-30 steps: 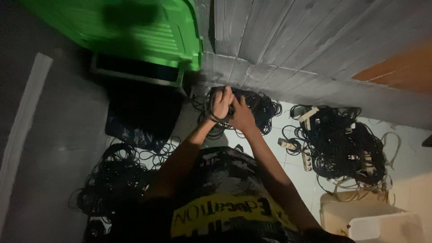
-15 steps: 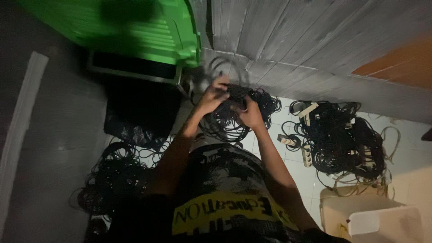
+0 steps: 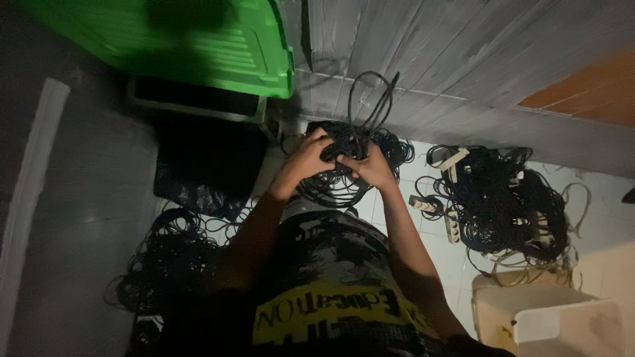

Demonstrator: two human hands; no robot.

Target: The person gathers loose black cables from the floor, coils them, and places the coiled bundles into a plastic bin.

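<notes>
Risk of snagging: loose loop [image 3: 370,99] standing up from the black cable bundle [image 3: 344,155], free to catch or slip out and undo the coil, with more cable heaps on the tiled floor [image 3: 423,238] at both sides. Left hand [image 3: 305,158] clenched on the bundle's left edge, right hand [image 3: 374,168] closed round its lower right, bundle held up in front of the grey plank wall [image 3: 463,53], beside the green crate [image 3: 218,46].
</notes>
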